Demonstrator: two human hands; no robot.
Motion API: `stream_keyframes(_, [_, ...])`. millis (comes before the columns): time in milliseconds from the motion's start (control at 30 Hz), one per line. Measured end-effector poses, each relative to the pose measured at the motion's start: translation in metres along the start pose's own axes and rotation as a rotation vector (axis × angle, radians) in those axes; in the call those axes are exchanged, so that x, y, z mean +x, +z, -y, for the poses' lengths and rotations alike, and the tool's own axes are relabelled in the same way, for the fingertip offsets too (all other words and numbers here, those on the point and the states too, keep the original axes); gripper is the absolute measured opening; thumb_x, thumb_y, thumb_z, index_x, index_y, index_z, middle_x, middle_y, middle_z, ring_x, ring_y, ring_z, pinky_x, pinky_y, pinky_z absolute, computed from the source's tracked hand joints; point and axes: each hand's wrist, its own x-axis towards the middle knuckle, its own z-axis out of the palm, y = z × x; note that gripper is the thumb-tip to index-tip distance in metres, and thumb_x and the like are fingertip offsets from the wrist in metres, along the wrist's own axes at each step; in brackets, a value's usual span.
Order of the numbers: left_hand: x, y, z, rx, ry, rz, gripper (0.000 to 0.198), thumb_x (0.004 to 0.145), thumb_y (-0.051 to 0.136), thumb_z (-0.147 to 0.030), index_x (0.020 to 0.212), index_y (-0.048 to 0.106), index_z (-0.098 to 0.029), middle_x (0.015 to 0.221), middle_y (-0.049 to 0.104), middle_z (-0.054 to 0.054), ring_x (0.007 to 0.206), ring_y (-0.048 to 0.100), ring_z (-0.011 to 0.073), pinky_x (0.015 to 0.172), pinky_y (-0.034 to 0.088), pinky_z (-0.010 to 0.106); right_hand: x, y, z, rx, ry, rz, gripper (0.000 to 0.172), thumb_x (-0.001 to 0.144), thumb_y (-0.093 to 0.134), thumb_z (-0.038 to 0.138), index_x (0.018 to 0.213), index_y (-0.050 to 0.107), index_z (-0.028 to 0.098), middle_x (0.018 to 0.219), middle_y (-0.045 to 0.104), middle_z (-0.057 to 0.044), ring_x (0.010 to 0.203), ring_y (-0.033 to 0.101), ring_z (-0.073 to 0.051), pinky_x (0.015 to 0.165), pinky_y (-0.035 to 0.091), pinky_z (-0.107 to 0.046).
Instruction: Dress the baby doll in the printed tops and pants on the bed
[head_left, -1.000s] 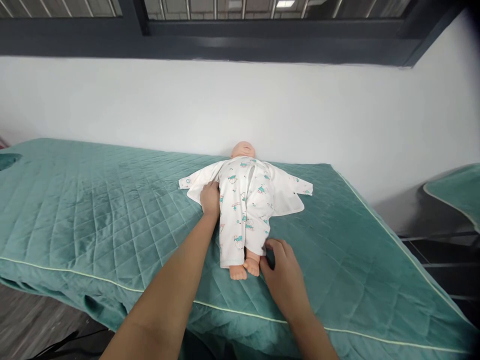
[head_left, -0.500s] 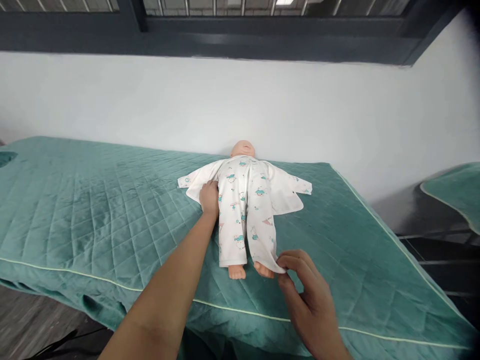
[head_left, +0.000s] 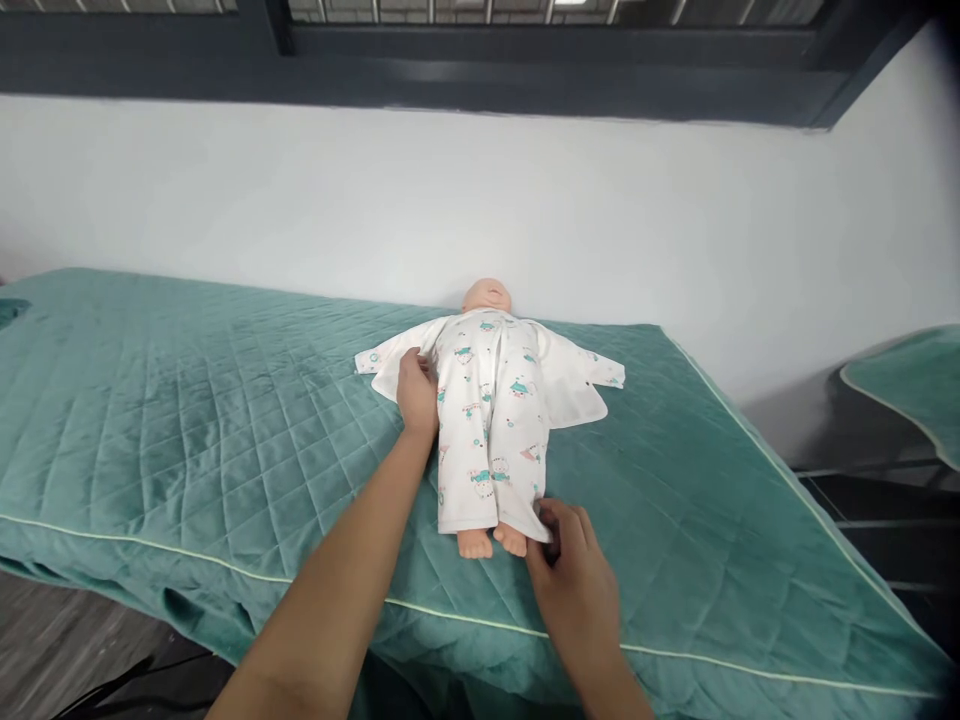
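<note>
A baby doll (head_left: 487,295) lies on its back on a green quilted cover, head toward the wall and bare feet (head_left: 475,545) toward me. White printed trousers (head_left: 465,430) lie over its legs and reach up near the neck. Beneath them spreads a white jacket (head_left: 576,395), its sleeves stretched out to both sides. Against the left side of the trousers rests my left hand (head_left: 417,395), loosely open, fingers partly hidden by the cloth. Low on the right trouser leg, my right hand (head_left: 576,580) pinches the pointed corner of the hem beside the doll's foot.
The green quilted cover (head_left: 225,420) drapes over the near edge of the bed. A white wall (head_left: 300,200) rises right behind, below a dark window frame (head_left: 525,70). Another green-covered surface (head_left: 911,385) stands at the right, with dark cables (head_left: 124,690) on the floor at lower left.
My right hand has moved left, bringing the trouser hem and the doll's right-side foot closer to the other foot. My left hand has barely shifted.
</note>
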Motion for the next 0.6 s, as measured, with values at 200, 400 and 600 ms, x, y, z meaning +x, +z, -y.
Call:
stream_keyframes(200, [-0.049,-0.032,-0.021,-0.12,0.368,-0.241,0.034,0.093,0.048,-0.018,0.128,0.05,-0.017,0.125,0.058,0.015,0.119,0.055,0.0235,0.099,0.048,0.04,0.004,0.006,0.003,-0.073,0.106,-0.05,0.024,0.086,0.054,0.028,0.108,0.061,0.022,0.1,0.067,-0.004,0.072,0.064,-0.018,0.056,0.042,-0.027])
stream_keyframes(400, [-0.135,-0.079,-0.058,0.006,0.774,0.34,0.02,0.094,0.052,-0.015,0.112,0.059,-0.02,0.099,0.068,0.006,0.096,0.061,0.0202,0.095,0.049,0.041,0.012,0.007,0.006,-0.015,0.242,-0.029,0.025,0.085,0.058,0.033,0.106,0.064,0.022,0.092,0.071,-0.002,0.07,0.065,-0.018,0.057,0.037,-0.026])
stream_keyframes(600, [-0.167,-0.092,-0.073,0.18,0.644,0.593,0.024,0.097,0.045,-0.012,0.114,0.06,-0.022,0.104,0.068,0.001,0.102,0.06,0.0162,0.121,0.031,0.048,0.013,0.007,0.007,0.086,0.278,-0.018,0.029,0.087,0.059,0.036,0.113,0.065,0.023,0.085,0.075,0.0,0.072,0.069,-0.02,0.059,0.037,-0.027])
